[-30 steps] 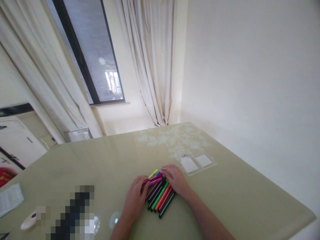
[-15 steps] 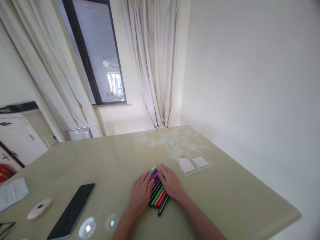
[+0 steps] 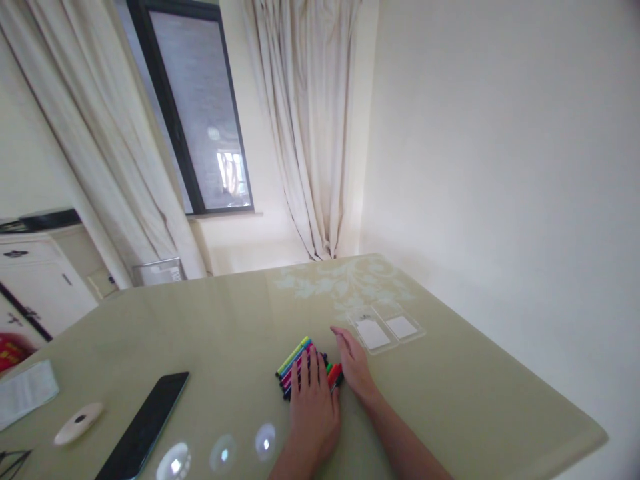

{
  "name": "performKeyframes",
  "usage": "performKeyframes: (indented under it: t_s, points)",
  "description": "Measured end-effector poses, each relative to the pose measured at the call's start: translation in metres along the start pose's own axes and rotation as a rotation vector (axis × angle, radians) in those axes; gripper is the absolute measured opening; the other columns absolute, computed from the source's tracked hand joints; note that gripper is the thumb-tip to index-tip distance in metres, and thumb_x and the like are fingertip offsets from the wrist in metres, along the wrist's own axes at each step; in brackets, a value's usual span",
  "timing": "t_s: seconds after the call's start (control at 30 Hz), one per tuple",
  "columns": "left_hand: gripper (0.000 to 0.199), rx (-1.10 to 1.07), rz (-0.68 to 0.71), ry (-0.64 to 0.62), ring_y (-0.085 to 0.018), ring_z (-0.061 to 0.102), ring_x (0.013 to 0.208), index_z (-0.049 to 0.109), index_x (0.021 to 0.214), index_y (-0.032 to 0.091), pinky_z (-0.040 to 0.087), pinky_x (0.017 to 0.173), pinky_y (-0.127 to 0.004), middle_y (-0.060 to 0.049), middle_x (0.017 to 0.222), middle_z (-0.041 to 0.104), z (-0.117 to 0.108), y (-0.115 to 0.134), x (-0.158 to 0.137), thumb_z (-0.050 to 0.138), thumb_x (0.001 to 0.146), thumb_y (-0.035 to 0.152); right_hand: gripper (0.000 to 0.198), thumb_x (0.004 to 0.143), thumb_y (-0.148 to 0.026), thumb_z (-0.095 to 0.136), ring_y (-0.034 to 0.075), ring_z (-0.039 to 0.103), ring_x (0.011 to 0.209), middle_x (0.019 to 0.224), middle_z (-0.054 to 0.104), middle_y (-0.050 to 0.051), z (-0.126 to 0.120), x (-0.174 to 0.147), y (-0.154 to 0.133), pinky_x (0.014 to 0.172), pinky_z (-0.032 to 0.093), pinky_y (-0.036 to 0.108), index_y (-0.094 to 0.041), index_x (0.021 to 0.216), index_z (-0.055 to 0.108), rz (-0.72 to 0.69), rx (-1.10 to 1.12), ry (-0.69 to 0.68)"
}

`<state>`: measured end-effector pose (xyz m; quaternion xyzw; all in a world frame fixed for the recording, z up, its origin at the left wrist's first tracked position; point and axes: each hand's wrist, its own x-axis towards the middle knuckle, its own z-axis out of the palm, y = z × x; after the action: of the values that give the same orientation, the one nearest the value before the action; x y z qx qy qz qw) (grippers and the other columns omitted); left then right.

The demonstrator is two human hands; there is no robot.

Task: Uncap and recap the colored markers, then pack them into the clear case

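Observation:
A row of several coloured felt-tip pens (image 3: 294, 357) lies slanted on the table, yellow at the left end, then blue and pink, with green and red at the right. My left hand (image 3: 314, 400) rests flat on top of them, fingers stretched out, and hides the middle pens. My right hand (image 3: 354, 363) stands on its edge at the right end of the row, close by the red pens, its fingers extended. Beyond my right hand lies an opened clear plastic case (image 3: 385, 328) with white cards in it.
A black phone (image 3: 145, 427) lies to the left, with a whitish oval object (image 3: 79, 423) and a pale folded cloth or packet (image 3: 27, 393) farther left. The greenish table (image 3: 225, 327) reaches toward a curtained window (image 3: 200, 107). A wall (image 3: 500, 167) runs along the right.
My left hand has moved from the row's left side onto the top of the pens. My right hand has shifted slightly right. The pens lie more evenly, and the yellow end is uncovered.

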<state>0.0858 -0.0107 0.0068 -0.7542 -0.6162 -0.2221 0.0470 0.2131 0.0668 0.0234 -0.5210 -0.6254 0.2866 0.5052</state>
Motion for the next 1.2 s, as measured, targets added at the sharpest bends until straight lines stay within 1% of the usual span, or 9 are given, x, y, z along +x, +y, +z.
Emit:
performKeyframes:
  t_s: [0.2, 0.3, 0.4, 0.5, 0.57, 0.77, 0.9, 1.07, 1.2]
  points:
    - [0.078, 0.056, -0.097, 0.005, -0.044, 0.026, 0.152, 0.050, 0.151, 0.010, 0.013, 0.124, -0.065, -0.022, 0.163, 0.037, 0.000, 0.001, 0.019, 0.053, 0.091, 0.060, 0.041, 0.100, -0.036, 0.045, 0.025, 0.058, 0.127, 0.135, 0.064, 0.015, -0.007, 0.011, -0.002, 0.112, 0.044, 0.045, -0.018, 0.135, 0.058, -0.167, -0.135, 0.205]
    - [0.083, 0.142, -0.185, -0.009, -0.051, 0.026, 0.149, 0.047, 0.153, 0.010, 0.009, 0.118, -0.075, -0.025, 0.163, 0.035, -0.002, -0.002, 0.025, 0.056, 0.089, 0.063, 0.044, 0.099, -0.034, 0.042, 0.028, 0.053, 0.130, 0.135, 0.062, 0.017, -0.038, 0.025, 0.004, 0.113, 0.039, 0.049, -0.016, 0.137, 0.055, -0.183, -0.337, 0.385]
    - [0.077, 0.180, -0.186, -0.083, -0.053, 0.030, 0.147, 0.048, 0.153, 0.015, 0.009, 0.114, -0.079, -0.025, 0.161, 0.038, -0.008, -0.021, 0.032, 0.052, 0.092, 0.063, 0.045, 0.095, -0.028, 0.042, 0.033, 0.051, 0.131, 0.140, 0.060, 0.020, -0.077, 0.036, 0.018, 0.111, 0.038, 0.049, -0.013, 0.134, 0.057, -0.064, -0.593, 0.468]
    - [0.078, 0.172, -0.113, -0.158, -0.048, 0.027, 0.150, 0.046, 0.155, 0.019, 0.012, 0.117, -0.074, -0.022, 0.164, 0.035, -0.014, -0.051, 0.038, 0.047, 0.094, 0.067, 0.039, 0.093, -0.026, 0.045, 0.034, 0.062, 0.115, 0.122, 0.069, 0.021, -0.102, 0.038, 0.031, 0.097, 0.045, 0.045, -0.012, 0.126, 0.061, 0.145, -0.769, 0.379]
    - [0.078, 0.181, -0.108, -0.184, -0.046, 0.027, 0.151, 0.043, 0.156, 0.021, 0.012, 0.119, -0.071, -0.020, 0.165, 0.034, -0.018, -0.071, 0.041, 0.045, 0.095, 0.069, 0.034, 0.093, -0.025, 0.047, 0.034, 0.065, 0.107, 0.111, 0.073, 0.019, -0.105, 0.035, 0.033, 0.090, 0.046, 0.043, -0.015, 0.120, 0.064, 0.212, -0.854, 0.272]
    - [0.078, 0.234, -0.170, -0.219, -0.045, 0.026, 0.152, 0.039, 0.158, 0.020, 0.015, 0.120, -0.068, -0.019, 0.166, 0.031, -0.029, -0.111, 0.050, 0.043, 0.097, 0.067, 0.026, 0.089, -0.012, 0.049, 0.033, 0.066, 0.102, 0.105, 0.073, 0.017, -0.064, 0.019, 0.005, 0.084, 0.046, 0.040, -0.017, 0.106, 0.068, 0.070, -0.867, 0.004]
    - [0.078, 0.255, -0.215, -0.236, -0.046, 0.026, 0.152, 0.040, 0.157, 0.018, 0.015, 0.119, -0.068, -0.020, 0.166, 0.030, -0.034, -0.118, 0.055, 0.041, 0.097, 0.067, 0.026, 0.085, -0.010, 0.052, 0.026, 0.065, 0.102, 0.104, 0.072, 0.009, -0.034, 0.006, -0.013, 0.086, 0.047, 0.033, -0.024, 0.101, 0.067, -0.018, -0.820, -0.081]
    - [0.080, 0.211, -0.265, -0.264, -0.046, 0.021, 0.154, 0.038, 0.159, 0.019, 0.013, 0.119, -0.070, -0.019, 0.168, 0.026, -0.036, -0.114, 0.056, 0.044, 0.095, 0.067, 0.026, 0.083, -0.011, 0.052, 0.026, 0.064, 0.105, 0.107, 0.070, 0.009, -0.030, 0.003, -0.014, 0.087, 0.048, 0.033, -0.022, 0.102, 0.065, -0.023, -0.757, -0.130]
    - [0.072, 0.150, -0.225, -0.110, -0.042, 0.025, 0.152, 0.047, 0.152, 0.024, 0.010, 0.120, -0.067, -0.016, 0.165, 0.035, -0.040, -0.111, 0.047, 0.056, 0.090, 0.060, 0.033, 0.081, -0.010, 0.053, 0.026, 0.065, 0.104, 0.112, 0.068, 0.011, -0.035, 0.006, -0.011, 0.085, 0.047, 0.033, -0.021, 0.110, 0.063, 0.012, -0.716, -0.152]
